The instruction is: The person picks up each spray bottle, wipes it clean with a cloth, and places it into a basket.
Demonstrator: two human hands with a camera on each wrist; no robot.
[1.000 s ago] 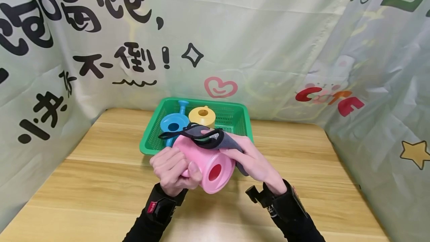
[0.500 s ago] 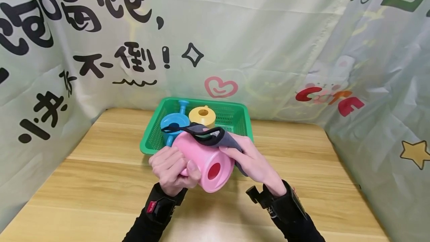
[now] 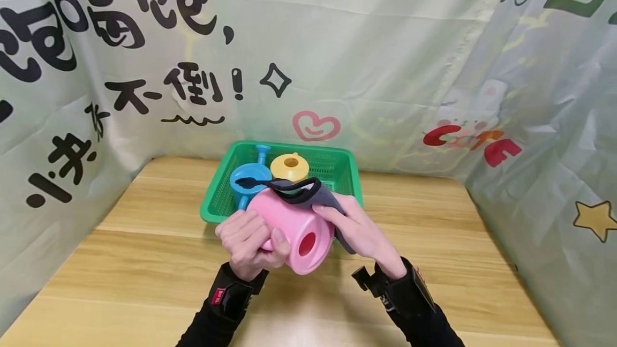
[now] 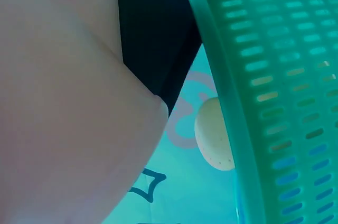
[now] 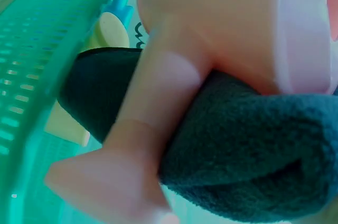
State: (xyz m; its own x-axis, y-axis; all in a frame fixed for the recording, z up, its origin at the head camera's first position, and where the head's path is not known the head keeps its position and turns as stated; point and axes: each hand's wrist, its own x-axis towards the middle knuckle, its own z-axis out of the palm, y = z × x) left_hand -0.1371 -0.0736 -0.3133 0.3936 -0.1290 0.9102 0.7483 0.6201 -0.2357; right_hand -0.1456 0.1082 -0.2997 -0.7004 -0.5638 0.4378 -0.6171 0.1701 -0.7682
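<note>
My left hand [image 3: 253, 242] grips the handle side of a pink toy watering can [image 3: 284, 224], tipped on its side in front of the basket. Its round opening, red inside, faces toward me and to the right. With my right hand [image 3: 359, 229] I hold a grey cloth with black edging [image 3: 315, 194] against the can's upper far side; some of the fingers are hidden behind it. In the right wrist view the can's spout [image 5: 153, 86] points down, and the fuzzy cloth [image 5: 253, 160] lies around it. The cloth's black end hangs over the blue watering can [image 3: 243, 178].
Behind the hands a green perforated basket [image 3: 354, 175] stands on the wooden table [image 3: 144, 261], holding the blue watering can and a yellow one [image 3: 281, 167]. The yellow can's spout head [image 4: 214, 139] shows past the basket rim. A printed curtain [image 3: 385, 58] encloses the table's back and sides.
The cloth's looped edge has flattened and its black end has shifted over the blue can. My right hand has moved slightly along the pink can; the left hand keeps its grip.
</note>
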